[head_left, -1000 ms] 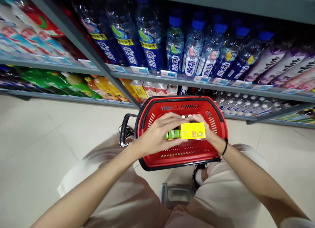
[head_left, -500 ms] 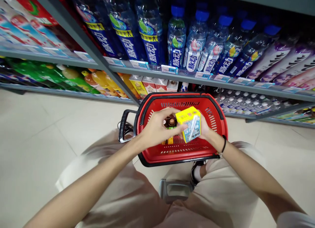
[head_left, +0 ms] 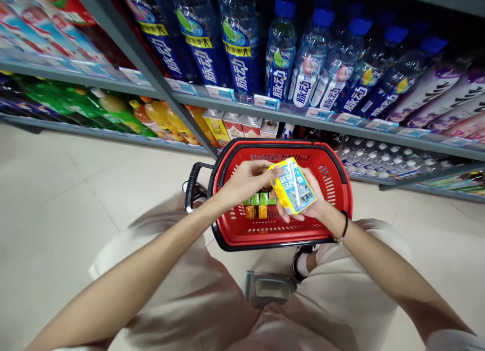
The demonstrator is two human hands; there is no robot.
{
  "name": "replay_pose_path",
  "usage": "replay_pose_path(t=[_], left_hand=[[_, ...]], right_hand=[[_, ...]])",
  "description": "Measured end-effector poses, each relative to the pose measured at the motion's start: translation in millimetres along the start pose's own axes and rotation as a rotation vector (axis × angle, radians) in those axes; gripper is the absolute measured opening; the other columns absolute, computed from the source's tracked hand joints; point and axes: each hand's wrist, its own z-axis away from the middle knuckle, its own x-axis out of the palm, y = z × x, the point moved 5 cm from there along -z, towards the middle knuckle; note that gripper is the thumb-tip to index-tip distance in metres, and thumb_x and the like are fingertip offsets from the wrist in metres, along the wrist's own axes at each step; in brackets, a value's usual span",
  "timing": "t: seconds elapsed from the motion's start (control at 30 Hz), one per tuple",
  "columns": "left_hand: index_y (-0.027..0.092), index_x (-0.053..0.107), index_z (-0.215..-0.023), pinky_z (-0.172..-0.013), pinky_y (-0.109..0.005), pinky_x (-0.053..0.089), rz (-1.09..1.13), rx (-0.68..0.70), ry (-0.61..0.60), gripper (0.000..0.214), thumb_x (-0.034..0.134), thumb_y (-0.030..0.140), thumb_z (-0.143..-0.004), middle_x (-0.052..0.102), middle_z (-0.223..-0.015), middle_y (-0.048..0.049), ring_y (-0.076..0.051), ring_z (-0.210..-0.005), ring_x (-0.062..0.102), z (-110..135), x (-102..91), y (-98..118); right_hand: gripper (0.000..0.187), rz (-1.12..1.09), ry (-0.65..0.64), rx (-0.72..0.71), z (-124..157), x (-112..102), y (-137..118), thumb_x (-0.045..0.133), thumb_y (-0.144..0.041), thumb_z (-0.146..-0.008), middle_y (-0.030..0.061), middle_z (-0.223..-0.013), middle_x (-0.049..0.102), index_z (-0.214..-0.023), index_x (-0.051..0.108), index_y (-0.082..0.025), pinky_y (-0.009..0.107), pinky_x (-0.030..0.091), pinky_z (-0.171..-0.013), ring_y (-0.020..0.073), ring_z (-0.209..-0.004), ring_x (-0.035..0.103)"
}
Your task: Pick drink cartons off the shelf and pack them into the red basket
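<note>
A small yellow-and-blue drink carton with a white straw stuck to its face is tilted over the red shopping basket. My right hand cradles it from below and the right, fingers curled under it. At its upper left edge, the thumb and fingers of my left hand pinch the carton. Inside the basket, partly hidden by my hands, lie several small items with green parts and orange parts. The basket's black handle is folded out to the left.
Ahead stands a shelf with blue-capped drink bottles. Juice cartons, orange bottles and small water bottles fill the lower level. A grey stool is under me, between my legs.
The carton has turned in my hands so its blue face with the straw points up more. My right fingers now show beneath it, and more of the basket's items are visible.
</note>
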Motion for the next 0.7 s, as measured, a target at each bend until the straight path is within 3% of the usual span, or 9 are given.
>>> replay_pose_path(t=[0.07,0.17,0.23,0.3,0.37,0.47,0.6,0.7], left_hand=[[0.015,0.069,-0.084,-0.066,-0.028,0.053,-0.003,0.024,0.014,0.052,0.077,0.067,-0.081,0.067,-0.075,-0.0017,-0.013,-0.066,0.059,-4,-6.0,-4],[0.015,0.071,-0.096,-0.077,-0.033,0.057,-0.042,0.069,0.000,0.053,0.069,0.067,-0.088,0.072,-0.092,-0.0060,-0.017,-0.081,0.066,-8,-12.7,-8],[0.014,0.071,-0.109,-0.085,-0.035,0.058,-0.113,0.129,-0.049,0.052,0.073,0.061,-0.087,0.073,-0.106,-0.0085,-0.020,-0.094,0.068,-8,-13.8,-8],[0.014,0.067,-0.121,-0.087,-0.035,0.057,-0.207,0.181,-0.080,0.058,0.083,0.052,-0.079,0.072,-0.114,-0.0098,-0.022,-0.103,0.068,-7,-14.6,-10],[0.016,0.064,-0.128,-0.083,-0.033,0.058,-0.286,0.188,-0.105,0.069,0.090,0.044,-0.070,0.072,-0.117,-0.0102,-0.023,-0.107,0.068,-8,-14.2,-16],[0.015,0.067,-0.124,-0.079,-0.031,0.058,-0.353,0.139,-0.160,0.071,0.094,0.043,-0.064,0.074,-0.112,-0.0096,-0.023,-0.103,0.070,-14,-5.8,-40],[0.015,0.071,-0.113,-0.083,-0.033,0.058,-0.524,0.053,-0.196,0.064,0.094,0.042,-0.060,0.075,-0.107,-0.0076,-0.024,-0.096,0.070,-28,22.4,-99],[0.015,0.071,-0.106,-0.084,-0.036,0.058,-0.670,0.009,-0.215,0.058,0.094,0.040,-0.060,0.075,-0.103,-0.0081,-0.027,-0.097,0.071,-35,47.4,-151]], right_hand=[[0.097,0.066,0.148,-0.160,-4,-7,-5,0.023,-0.087,-0.090,0.0177,-0.088,0.077,-0.128,0.063,-0.008,0.028,0.048,-0.041,0.0264,-0.064,0.071],[0.069,0.303,0.344,-0.366,-5,-17,-15,0.058,-0.074,-0.089,0.0133,-0.106,0.076,-0.123,0.064,-0.015,0.031,0.058,-0.069,0.0246,-0.089,0.073],[0.060,0.541,0.421,-0.458,-3,-21,-22,0.077,-0.062,-0.082,0.0107,-0.113,0.074,-0.119,0.064,-0.017,0.034,0.057,-0.087,0.0234,-0.101,0.070],[0.059,0.811,0.463,-0.468,3,-23,-27,0.084,-0.054,-0.078,0.0094,-0.118,0.072,-0.118,0.063,-0.018,0.035,0.053,-0.092,0.0231,-0.105,0.068],[0.060,1.096,0.482,-0.375,8,-26,-30,0.084,-0.054,-0.079,0.0098,-0.118,0.071,-0.121,0.062,-0.018,0.035,0.051,-0.089,0.0242,-0.103,0.067],[0.067,1.464,0.429,-0.143,12,-29,-28,0.082,-0.055,-0.081,0.0141,-0.120,0.070,-0.130,0.060,-0.015,0.034,0.050,-0.087,0.0287,-0.105,0.067],[0.051,1.745,0.275,0.241,9,-40,-12,0.082,-0.042,-0.084,0.0157,-0.119,0.073,-0.125,0.067,-0.015,0.032,0.051,-0.086,0.0310,-0.107,0.071],[0.042,1.790,0.333,0.417,11,-52,-11,0.078,-0.032,-0.089,0.0196,-0.124,0.072,-0.126,0.071,-0.013,0.035,0.054,-0.090,0.0332,-0.112,0.072]])
